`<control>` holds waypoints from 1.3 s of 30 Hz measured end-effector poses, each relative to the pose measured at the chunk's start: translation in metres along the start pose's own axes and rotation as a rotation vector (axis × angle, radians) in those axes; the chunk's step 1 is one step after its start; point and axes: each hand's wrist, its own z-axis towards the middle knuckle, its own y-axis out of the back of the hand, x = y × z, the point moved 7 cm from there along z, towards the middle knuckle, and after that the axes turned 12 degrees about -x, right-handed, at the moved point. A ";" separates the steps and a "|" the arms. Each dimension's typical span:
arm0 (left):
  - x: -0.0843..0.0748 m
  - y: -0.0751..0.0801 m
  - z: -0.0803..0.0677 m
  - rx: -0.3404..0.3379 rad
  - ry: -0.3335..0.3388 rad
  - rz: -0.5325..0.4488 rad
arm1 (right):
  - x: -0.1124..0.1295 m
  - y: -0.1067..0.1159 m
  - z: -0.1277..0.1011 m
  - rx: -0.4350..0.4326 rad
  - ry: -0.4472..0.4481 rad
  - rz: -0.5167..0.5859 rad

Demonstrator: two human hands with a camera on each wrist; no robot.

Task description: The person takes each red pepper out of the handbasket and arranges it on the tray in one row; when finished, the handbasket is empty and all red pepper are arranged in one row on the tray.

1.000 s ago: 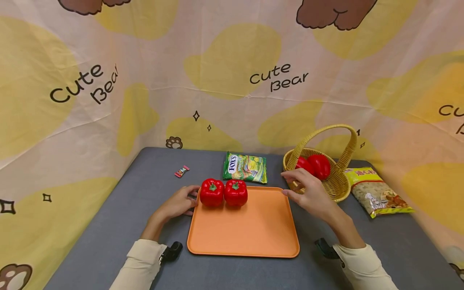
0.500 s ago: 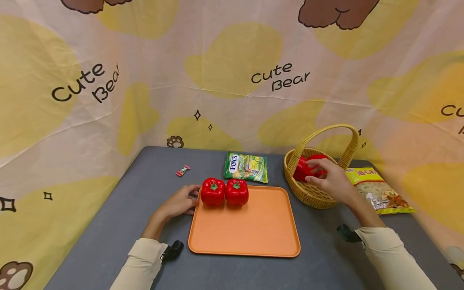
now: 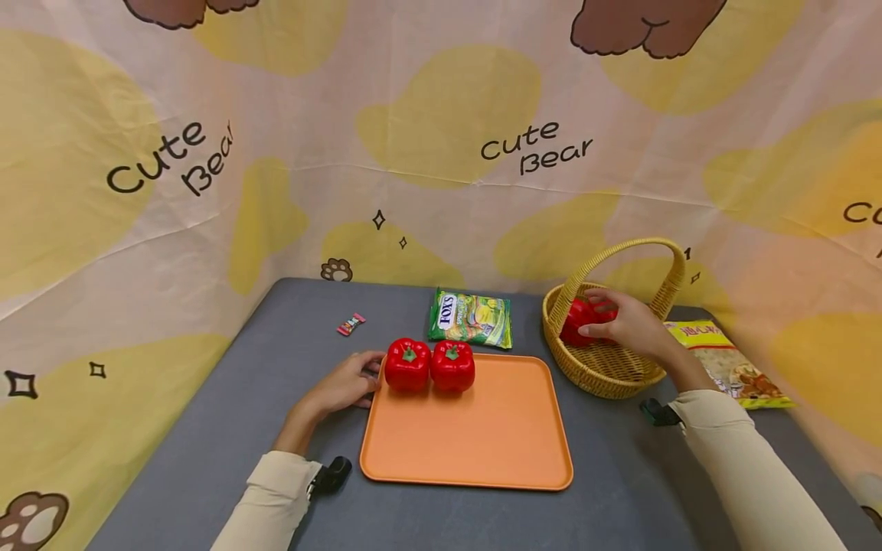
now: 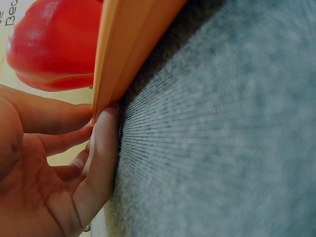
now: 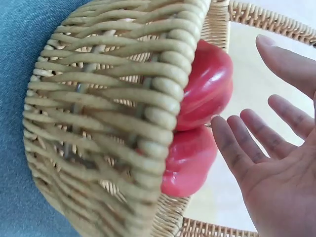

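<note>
Reaching into the wicker basket (image 3: 606,367) at 2 o'clock: right hand (image 3: 630,325) over the red peppers in the basket (image 3: 577,320).

Right hand spread, fingers (image 5: 232,148) straight and fanned, tips just beside the two peppers lying in the basket; nothing gripped, contact not certain. Left hand (image 3: 344,383) rests on the grey table (image 3: 207,444) at 9 o'clock of the orange tray (image 3: 475,436), relaxed fingers (image 4: 101,148) pressed against the tray's left edge, holding nothing. Two red peppers on the tray (image 3: 429,366) stand side by side, touching, at its 11 o'clock corner. Green candy bag (image 3: 471,317) lies just past the tray at 12 o'clock; small wrapped candy (image 3: 351,324) sits at 10 o'clock; yellow snack bag (image 3: 730,363) lies at 3 o'clock beside the basket.
</note>
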 end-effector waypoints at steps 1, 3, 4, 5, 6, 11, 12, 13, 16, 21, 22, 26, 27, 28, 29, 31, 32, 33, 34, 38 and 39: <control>0.000 0.000 0.000 -0.001 0.000 -0.001 | -0.001 -0.002 0.002 0.005 -0.003 0.001; 0.002 0.000 0.001 -0.004 0.001 0.004 | -0.001 -0.005 0.007 0.016 -0.004 0.005; 0.002 0.000 0.000 -0.004 0.000 0.006 | -0.002 -0.007 0.009 0.021 -0.005 0.004; 0.003 0.000 0.000 -0.004 0.000 0.010 | -0.002 -0.008 0.011 0.026 -0.008 -0.001; 0.003 0.000 0.001 -0.005 0.001 0.009 | -0.002 -0.009 0.012 0.030 -0.005 -0.008; 0.005 -0.001 0.001 -0.010 0.012 0.021 | -0.003 -0.014 0.020 0.036 0.014 -0.032; 0.005 -0.001 0.001 -0.013 0.016 0.021 | -0.003 -0.015 0.021 0.036 0.021 -0.033; 0.005 -0.001 0.001 -0.011 0.015 0.024 | -0.004 -0.017 0.022 0.041 0.021 -0.021; 0.005 -0.001 0.001 -0.012 0.015 0.020 | -0.005 -0.021 0.024 0.063 0.012 0.016; 0.006 -0.001 0.002 -0.017 0.008 0.024 | -0.005 -0.026 0.025 0.068 0.008 0.020; 0.006 -0.001 0.002 -0.014 0.003 0.028 | -0.005 -0.026 0.025 0.068 0.009 0.016; 0.007 -0.001 0.002 -0.019 0.014 0.033 | -0.004 -0.029 0.026 0.069 0.033 0.007; 0.008 -0.001 0.002 -0.021 0.016 0.032 | -0.003 -0.029 0.026 0.067 0.045 0.003; 0.007 -0.001 0.002 -0.018 0.012 0.032 | -0.003 -0.029 0.026 0.065 0.055 -0.003; 0.008 -0.001 0.002 -0.021 0.017 0.030 | -0.002 -0.030 0.026 0.059 0.068 -0.012; 0.008 0.000 0.002 -0.021 0.016 0.027 | 0.000 -0.029 0.026 0.044 0.085 -0.043; 0.007 -0.001 0.002 -0.017 0.013 0.024 | 0.000 -0.029 0.026 0.036 0.089 -0.064; 0.007 -0.001 0.002 -0.016 0.013 0.018 | 0.001 -0.029 0.026 0.031 0.091 -0.082; 0.007 -0.001 0.002 -0.015 0.012 0.014 | 0.000 -0.029 0.025 0.027 0.085 -0.101; 0.004 -0.001 0.001 -0.002 0.003 0.002 | -0.003 -0.029 0.023 0.027 0.051 -0.145; 0.003 -0.001 0.001 -0.003 0.001 0.003 | -0.004 -0.030 0.023 0.028 0.045 -0.147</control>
